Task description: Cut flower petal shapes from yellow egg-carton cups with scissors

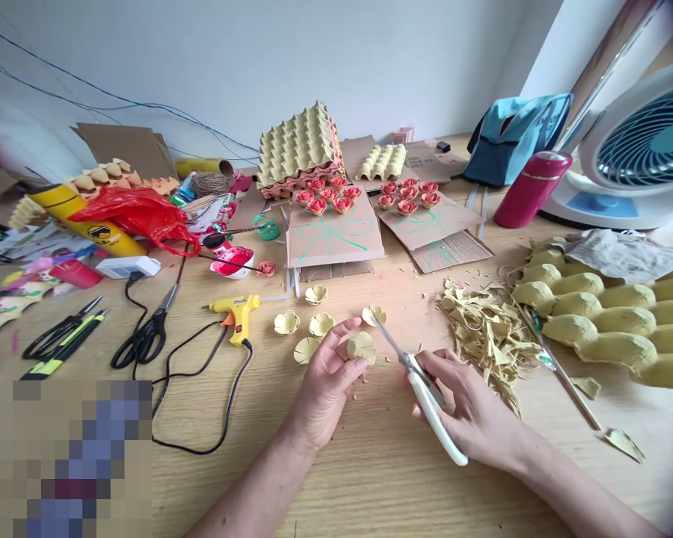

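Between the thumb and fingers of my left hand is a small pale-yellow egg-carton cup with slits in it. My right hand grips a pair of white-handled scissors; the blades point up and left, apart from the held cup. Just past the blade tips lies a petal-cut carton cup. Several more cut cups, one of them a flower-shaped cup, sit on the table beyond my left hand. A heap of carton scraps lies to the right of the scissors.
A yellow glue gun with its cord and black scissors lie at left. Red paper flowers rest on cardboard at the back. Egg trays, a pink bottle and a fan stand at right.
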Tool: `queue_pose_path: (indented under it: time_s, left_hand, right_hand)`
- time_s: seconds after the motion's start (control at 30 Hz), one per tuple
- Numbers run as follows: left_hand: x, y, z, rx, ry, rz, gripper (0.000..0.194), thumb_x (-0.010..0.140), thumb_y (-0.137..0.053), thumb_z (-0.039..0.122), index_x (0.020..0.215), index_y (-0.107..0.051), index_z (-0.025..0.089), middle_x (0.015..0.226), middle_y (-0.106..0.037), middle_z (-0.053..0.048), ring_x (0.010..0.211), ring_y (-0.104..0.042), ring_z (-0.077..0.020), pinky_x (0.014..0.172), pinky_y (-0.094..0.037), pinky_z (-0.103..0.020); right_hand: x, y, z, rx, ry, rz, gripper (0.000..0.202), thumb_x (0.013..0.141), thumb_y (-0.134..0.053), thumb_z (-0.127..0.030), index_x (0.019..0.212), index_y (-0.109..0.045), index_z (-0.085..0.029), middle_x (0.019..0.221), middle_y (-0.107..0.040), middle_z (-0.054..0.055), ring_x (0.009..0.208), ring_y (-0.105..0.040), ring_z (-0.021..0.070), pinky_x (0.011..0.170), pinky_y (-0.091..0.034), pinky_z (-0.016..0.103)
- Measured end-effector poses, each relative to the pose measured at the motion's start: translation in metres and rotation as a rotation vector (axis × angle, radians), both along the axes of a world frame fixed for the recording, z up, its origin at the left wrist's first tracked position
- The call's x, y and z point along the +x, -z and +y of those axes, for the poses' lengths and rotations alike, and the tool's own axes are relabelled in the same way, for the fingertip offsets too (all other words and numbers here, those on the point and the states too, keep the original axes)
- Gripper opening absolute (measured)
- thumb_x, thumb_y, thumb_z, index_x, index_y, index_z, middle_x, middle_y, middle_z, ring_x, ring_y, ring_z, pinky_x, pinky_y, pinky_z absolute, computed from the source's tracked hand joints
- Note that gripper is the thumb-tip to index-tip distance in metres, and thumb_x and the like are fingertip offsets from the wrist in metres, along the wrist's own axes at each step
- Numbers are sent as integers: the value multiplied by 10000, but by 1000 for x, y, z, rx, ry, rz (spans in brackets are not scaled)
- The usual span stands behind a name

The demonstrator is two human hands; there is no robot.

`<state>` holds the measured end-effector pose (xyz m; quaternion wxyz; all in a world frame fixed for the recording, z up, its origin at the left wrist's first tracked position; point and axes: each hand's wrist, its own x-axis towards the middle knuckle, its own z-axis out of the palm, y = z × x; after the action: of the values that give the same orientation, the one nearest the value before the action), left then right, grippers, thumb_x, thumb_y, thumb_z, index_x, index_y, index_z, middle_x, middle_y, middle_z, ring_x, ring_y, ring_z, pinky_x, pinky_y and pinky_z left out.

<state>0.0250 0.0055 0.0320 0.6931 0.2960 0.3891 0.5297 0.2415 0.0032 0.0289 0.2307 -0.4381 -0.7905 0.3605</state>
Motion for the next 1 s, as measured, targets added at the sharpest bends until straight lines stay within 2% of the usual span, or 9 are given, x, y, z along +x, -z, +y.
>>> queue_pose_path:
  time_s: [0.2, 0.3, 0.4, 0.6, 1.0]
  left_hand:
    - [-1, 0, 0, 70, -22, 20, 493, 749, -827, 206, 1203, -642, 257, 895, -624, 19, 796, -529, -105, 752, -441, -233]
    - [-2, 1, 0, 97, -10, 43, 460, 764, -823, 217, 1187, -646, 258, 874, -604, 22, 814, -525, -112, 774, -437, -238]
    - [-3, 2, 1, 115, -3, 72, 440, 766, -826, 232, 1167, -648, 253, 870, -597, 19, 812, -521, -119, 781, -435, -242]
    - [-3, 3, 1, 170, 19, 113, 443, 767, -835, 223, 1165, -643, 246, 862, -593, 23, 806, -513, -104, 783, -437, -216]
    - [2, -5, -3, 222, 56, 152, 419, 784, -829, 189, 1142, -616, 231, 818, -563, 40, 775, -512, -88, 776, -462, -201]
  right_hand:
    - [-4, -1, 0, 125, -95, -139, 320, 940, -631, -443, 813, -439, -221, 782, -576, -2, 717, -487, 182, 777, -391, 367]
    - [-4, -1, 0, 158, -103, -158, 321, 939, -630, -445, 818, -432, -222, 779, -564, -7, 707, -493, 179, 772, -382, 366]
    - [-4, 0, 1, 186, -107, -156, 271, 924, -639, -385, 825, -445, -224, 784, -571, -7, 716, -509, 181, 768, -376, 360]
    - [-3, 1, 0, 185, -122, -148, 229, 889, -649, -298, 836, -438, -226, 794, -563, -13, 726, -508, 180, 792, -367, 365]
    - [-4, 2, 0, 231, -154, -181, 228, 875, -632, -313, 887, -420, -230, 848, -542, 9, 783, -481, 212, 877, -371, 417]
